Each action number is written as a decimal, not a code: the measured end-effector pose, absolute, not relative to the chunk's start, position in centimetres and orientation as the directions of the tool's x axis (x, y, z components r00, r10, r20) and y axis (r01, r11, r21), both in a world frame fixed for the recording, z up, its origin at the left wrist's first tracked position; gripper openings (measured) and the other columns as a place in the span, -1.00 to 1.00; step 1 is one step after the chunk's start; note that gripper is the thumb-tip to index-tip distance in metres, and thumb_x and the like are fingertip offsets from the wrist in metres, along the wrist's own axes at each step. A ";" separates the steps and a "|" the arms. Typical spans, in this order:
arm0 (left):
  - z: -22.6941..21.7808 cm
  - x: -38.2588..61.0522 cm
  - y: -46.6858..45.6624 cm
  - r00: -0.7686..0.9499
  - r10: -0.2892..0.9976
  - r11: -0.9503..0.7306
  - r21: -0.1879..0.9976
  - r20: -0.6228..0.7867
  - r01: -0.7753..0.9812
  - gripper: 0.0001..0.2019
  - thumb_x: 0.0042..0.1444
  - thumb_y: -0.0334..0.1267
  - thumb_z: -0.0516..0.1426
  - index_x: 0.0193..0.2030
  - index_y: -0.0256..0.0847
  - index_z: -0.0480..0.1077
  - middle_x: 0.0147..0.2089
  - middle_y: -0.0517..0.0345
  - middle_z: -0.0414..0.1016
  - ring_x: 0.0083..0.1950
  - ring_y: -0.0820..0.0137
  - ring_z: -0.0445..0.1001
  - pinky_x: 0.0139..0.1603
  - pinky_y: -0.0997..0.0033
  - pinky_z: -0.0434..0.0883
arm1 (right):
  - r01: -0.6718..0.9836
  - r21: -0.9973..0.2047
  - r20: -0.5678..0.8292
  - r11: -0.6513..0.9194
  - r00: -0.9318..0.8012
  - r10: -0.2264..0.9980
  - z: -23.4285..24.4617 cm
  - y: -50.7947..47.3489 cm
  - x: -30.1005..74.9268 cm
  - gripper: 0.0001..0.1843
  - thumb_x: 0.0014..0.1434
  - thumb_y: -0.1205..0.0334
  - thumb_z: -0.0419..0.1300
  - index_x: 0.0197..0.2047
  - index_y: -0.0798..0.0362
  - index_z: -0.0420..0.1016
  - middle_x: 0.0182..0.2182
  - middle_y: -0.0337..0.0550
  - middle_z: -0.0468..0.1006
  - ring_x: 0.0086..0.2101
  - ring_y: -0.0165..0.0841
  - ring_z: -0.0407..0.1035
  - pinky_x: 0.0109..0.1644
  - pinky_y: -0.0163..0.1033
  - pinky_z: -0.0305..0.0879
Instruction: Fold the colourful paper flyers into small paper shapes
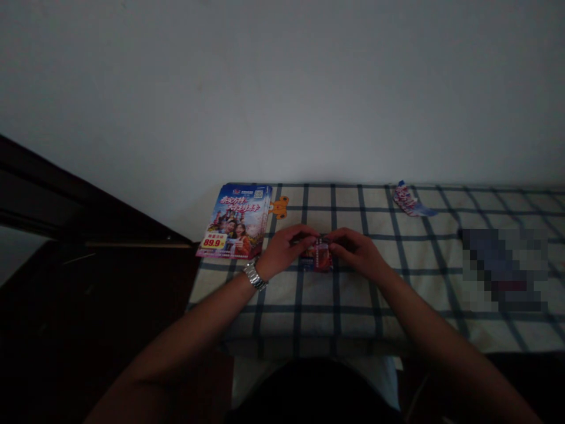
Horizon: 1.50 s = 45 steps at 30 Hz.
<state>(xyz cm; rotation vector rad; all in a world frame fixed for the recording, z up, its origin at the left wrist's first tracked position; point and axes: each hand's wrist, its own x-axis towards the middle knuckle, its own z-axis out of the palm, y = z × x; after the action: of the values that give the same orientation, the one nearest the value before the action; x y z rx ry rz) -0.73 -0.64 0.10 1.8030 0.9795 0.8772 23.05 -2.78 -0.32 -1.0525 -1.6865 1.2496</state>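
Observation:
A small folded flyer (323,257), dark and printed in red and blue, lies low over the checked cloth in front of me. My left hand (289,250), with a metal watch (255,275) on its wrist, pinches the flyer's upper left corner. At the upper right corner my right hand (355,250) grips it between thumb and fingers. To the left of my left hand rests a stack of printed flyers (233,221) showing a castle and the price 89.9. Dim light hides how the paper is folded.
A checked cloth (353,318) covers the surface, which meets a pale wall (309,94). An orange bear-shaped piece (279,207) lies beside the stack. Further right are a crumpled or folded paper piece (410,201) and a blurred-out dark object (501,268). Dark wooden furniture (79,188) stands at left.

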 end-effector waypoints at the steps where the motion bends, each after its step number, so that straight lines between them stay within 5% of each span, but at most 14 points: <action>1: 0.1 -0.7 -0.6 0.440 0.883 -0.301 0.917 0.164 0.263 -0.77 0.34 -0.08 0.16 -0.04 -0.14 0.54 -0.11 0.12 0.62 -0.10 0.34 0.58 -0.02 0.34 0.49 | 0.158 -0.972 0.106 0.172 -0.358 0.928 -0.4 -2.8 23.0 -0.72 0.26 -0.02 0.31 -0.03 -0.08 0.57 -0.17 -0.15 0.66 -0.17 -0.25 0.57 -0.06 -0.13 0.54; 10: 0.0 -0.8 -0.7 0.492 0.820 -0.465 0.843 0.294 0.270 -0.73 0.35 -0.08 0.16 0.08 -0.10 0.51 0.00 0.05 0.54 0.05 0.27 0.52 0.15 0.21 0.45 | 0.112 -0.984 0.098 0.136 -0.294 0.951 -0.4 -2.4 22.8 -0.67 0.21 -0.06 0.36 -0.06 -0.06 0.56 -0.24 -0.15 0.66 -0.23 -0.26 0.58 -0.10 -0.13 0.57; 17: 0.4 -0.8 -1.2 0.611 0.740 -0.561 0.759 0.281 0.331 -0.20 0.04 0.08 0.39 0.38 -0.01 0.26 0.27 -0.07 0.29 0.31 0.09 0.32 0.37 -0.04 0.33 | 0.106 -0.988 0.087 0.111 -0.210 0.974 -0.6 -2.0 22.8 -0.65 0.17 -0.09 0.38 -0.10 -0.05 0.55 -0.31 -0.18 0.65 -0.31 -0.29 0.56 -0.20 -0.16 0.58; 29: 0.5 -1.0 -1.4 0.611 0.736 -0.543 0.794 0.293 0.274 -0.41 0.26 0.01 0.22 0.38 -0.01 0.26 0.24 -0.07 0.35 0.25 0.12 0.37 0.29 -0.01 0.36 | 0.099 -0.986 0.109 0.135 -0.237 0.965 -0.9 -2.0 22.8 -0.68 0.18 -0.03 0.38 -0.09 -0.06 0.53 -0.23 -0.16 0.65 -0.20 -0.26 0.57 -0.06 -0.12 0.57; 45: 0.4 -0.8 -1.4 0.614 0.705 -0.559 0.811 0.354 0.174 -0.52 0.35 0.09 0.09 0.31 -0.06 0.36 0.16 -0.08 0.43 0.17 0.16 0.45 0.19 0.04 0.42 | 0.310 -0.921 0.184 0.235 -0.185 0.965 -0.8 -2.2 22.9 -0.87 0.20 0.16 0.31 -0.20 -0.01 0.50 -0.34 -0.20 0.59 -0.33 -0.31 0.52 -0.24 -0.21 0.48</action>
<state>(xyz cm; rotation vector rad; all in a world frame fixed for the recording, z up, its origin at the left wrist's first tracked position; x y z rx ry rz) -0.77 -1.35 0.37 2.0709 0.6900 0.8815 22.89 -2.19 -0.82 -1.2033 -1.6638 0.9765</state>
